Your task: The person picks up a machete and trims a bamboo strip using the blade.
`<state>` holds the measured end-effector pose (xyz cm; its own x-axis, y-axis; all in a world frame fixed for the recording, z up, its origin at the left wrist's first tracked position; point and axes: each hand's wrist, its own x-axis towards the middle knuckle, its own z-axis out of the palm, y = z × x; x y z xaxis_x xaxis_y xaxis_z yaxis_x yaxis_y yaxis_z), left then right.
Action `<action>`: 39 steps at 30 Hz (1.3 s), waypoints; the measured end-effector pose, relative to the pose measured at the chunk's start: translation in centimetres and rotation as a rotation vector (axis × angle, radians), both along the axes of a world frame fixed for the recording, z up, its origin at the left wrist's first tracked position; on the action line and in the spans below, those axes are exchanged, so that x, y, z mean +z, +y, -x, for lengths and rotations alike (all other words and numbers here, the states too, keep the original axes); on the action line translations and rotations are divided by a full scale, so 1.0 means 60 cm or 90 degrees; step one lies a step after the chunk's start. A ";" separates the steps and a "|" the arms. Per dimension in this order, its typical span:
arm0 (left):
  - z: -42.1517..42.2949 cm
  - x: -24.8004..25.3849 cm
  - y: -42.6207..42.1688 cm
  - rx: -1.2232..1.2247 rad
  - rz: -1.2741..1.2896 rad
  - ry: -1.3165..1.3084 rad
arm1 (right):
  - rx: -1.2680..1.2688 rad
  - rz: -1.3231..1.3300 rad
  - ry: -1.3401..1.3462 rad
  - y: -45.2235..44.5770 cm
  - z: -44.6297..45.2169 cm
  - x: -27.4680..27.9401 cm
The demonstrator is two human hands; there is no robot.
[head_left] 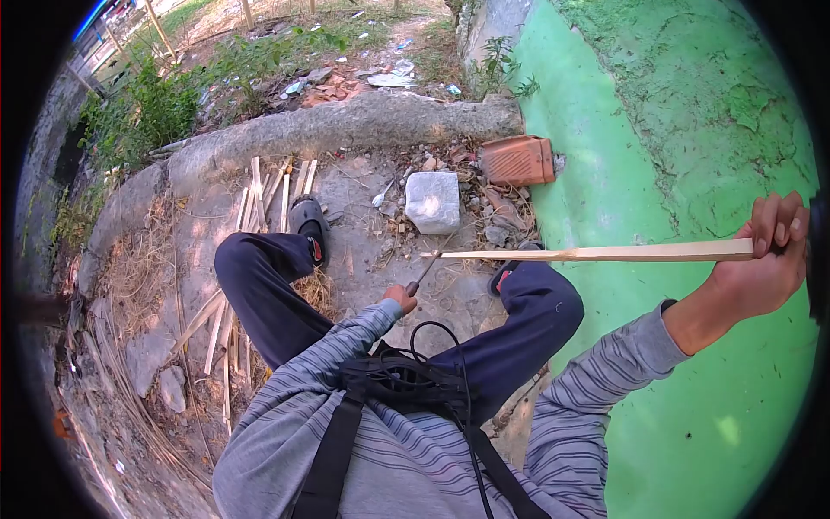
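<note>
A long pale strip of split wood or bamboo [605,253] extends sideways in front of my body. My right hand [774,242], raised at the far right, is closed around its thick end. My left hand [401,299], low near the middle, grips the dark handle of a knife [418,281]. The thin blade points up and right and meets or crosses the strip close to its narrow tip; exact contact cannot be made out. Beyond the tip, a whitish stone block [432,202] rests on the ground between my feet.
More pale strips [258,201] lie beside my left foot and left leg [216,333]. An orange hollow brick [517,161] leans near the green wall [692,372] on the right. A low concrete curb [346,123] runs across the front, with plants and litter behind.
</note>
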<state>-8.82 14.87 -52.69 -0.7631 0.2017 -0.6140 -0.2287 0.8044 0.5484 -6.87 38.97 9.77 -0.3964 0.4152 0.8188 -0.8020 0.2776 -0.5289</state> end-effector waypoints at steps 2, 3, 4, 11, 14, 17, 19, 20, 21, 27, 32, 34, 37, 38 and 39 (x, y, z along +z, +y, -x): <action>0.017 -0.001 -0.006 -0.031 0.012 0.020 | -0.022 -0.061 0.021 -0.008 0.006 0.004; 0.027 0.011 -0.007 -0.047 0.016 0.000 | -0.041 -0.126 0.044 -0.011 0.008 0.006; 0.037 0.017 -0.007 -0.064 0.019 -0.019 | -0.046 -0.125 0.042 -0.015 0.008 0.006; 0.077 0.221 -0.014 -0.042 -0.224 -0.195 | -0.080 -0.106 0.032 0.002 0.014 0.002; 0.070 0.273 0.003 -0.089 -0.278 -0.082 | -0.097 -0.122 0.034 0.001 0.012 0.001; 0.060 0.272 0.017 -0.141 -0.288 0.105 | -0.089 -0.146 0.023 -0.001 0.001 0.002; 0.052 0.236 0.017 -0.169 -0.289 0.206 | -0.062 -0.161 0.019 -0.033 0.006 0.012; 0.041 0.181 0.014 -0.130 -0.301 0.224 | -0.327 0.052 -0.014 -0.091 0.020 0.023; 0.029 0.120 0.010 -0.091 -0.314 0.242 | -0.466 0.155 -0.026 -0.095 0.021 0.024; 0.031 -0.060 -0.028 -0.063 0.113 -0.066 | -0.034 -0.153 0.027 -0.006 -0.013 0.001; 0.022 -0.055 -0.034 -0.019 0.128 -0.063 | 0.006 0.008 0.006 0.024 -0.004 0.000; 0.015 -0.039 -0.032 -0.027 0.096 -0.058 | -0.046 -0.013 -0.005 0.013 -0.001 0.001; 0.022 -0.009 -0.026 -0.022 0.046 -0.040 | -0.075 -0.013 -0.007 0.004 0.006 0.001; 0.024 0.001 -0.022 -0.018 0.029 -0.028 | -0.090 -0.009 -0.003 0.004 0.006 0.001; 0.028 0.005 -0.014 -0.024 0.023 -0.026 | -0.106 -0.004 0.003 0.004 0.006 0.000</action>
